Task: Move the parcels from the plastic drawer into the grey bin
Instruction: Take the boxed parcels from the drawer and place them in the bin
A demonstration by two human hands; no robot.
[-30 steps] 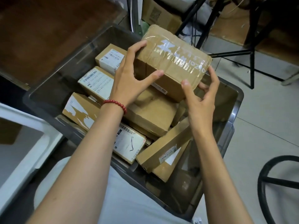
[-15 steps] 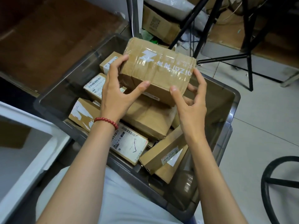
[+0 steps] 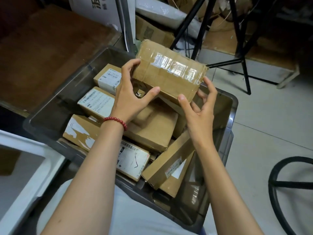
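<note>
A: Where is the taped parcel (image 3: 169, 73) right now?
B: Up over the far part of the grey bin (image 3: 235, 106), tilted, with its shiny taped face toward the camera. I cannot tell if its underside touches the boxes below.
A: Who has it?
B: Both hands. The left hand (image 3: 133, 97) grips the left end, with the fingers curled over the top corner and the thumb pressed to the lower front edge. The right hand (image 3: 199, 107) grips the right end, thumb on the front edge and fingers bent round the far corner.
A: Anything on the wrists?
B: A red bead bracelet (image 3: 116, 121) on the left one.
A: And inside the bin?
B: Plenty of parcels. Along the left wall lie a small labelled box (image 3: 108, 77), a bigger labelled box (image 3: 96, 102) just nearer, and a box with a torn label (image 3: 81, 131) nearest of the three. A big brown parcel (image 3: 152, 131) lies in the middle, partly under the left wrist. A flat parcel with a barcode (image 3: 133, 160) sits by the near wall, and a long box (image 3: 169, 165) leans tilted beside it.
A: The drawer?
B: The white drawer (image 3: 25, 143) shows at the lower left, beside the bin. Something brown is inside, too dim to name.
A: Around the bin?
B: Pale floor tiles (image 3: 262, 129) on the right, black stand legs (image 3: 194, 26) behind
</note>
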